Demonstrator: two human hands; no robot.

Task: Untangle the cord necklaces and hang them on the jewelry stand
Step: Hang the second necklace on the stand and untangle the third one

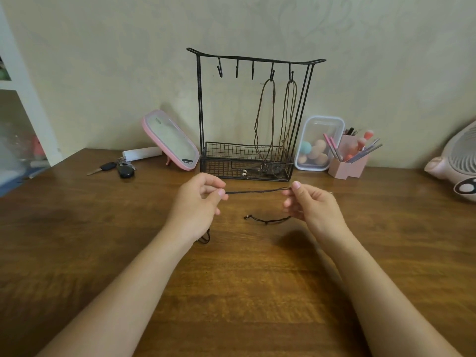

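Brown wooden desk against a pale wall. Left grip and right grip pinch a thin black cord necklace stretched between them, before a black wire jewelry stand.

Stand back-centre on worktop; mirror, then keys to its left; sponge box, brush holder, fan to its right; 2 necklaces hang on it.

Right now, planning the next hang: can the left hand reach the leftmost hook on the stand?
Probably yes: that hook is bare and nothing stands between, though the left hand pinches a cord.
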